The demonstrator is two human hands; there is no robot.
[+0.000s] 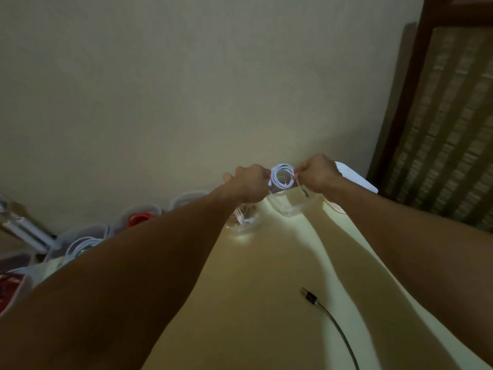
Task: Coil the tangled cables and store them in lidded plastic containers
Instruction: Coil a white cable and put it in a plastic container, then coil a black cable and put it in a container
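Observation:
A white cable coil [282, 180] is held up between both hands at the far end of the table, just above an open clear plastic container [289, 206]. My left hand [250, 182] grips the coil's left side. My right hand [318, 176] pinches its right side, and a loose plug end hangs below it. Another clear container [244, 222] with a white cable inside stands to the left, partly hidden by my left forearm.
Several containers line the left edge: one with an orange cable [138, 218], one with a white cable [80, 247], one with red contents [10, 287]. A black cable with a plug [310, 297] lies on the pale table. A white lid [357, 178] and a chair [440, 116] are at right.

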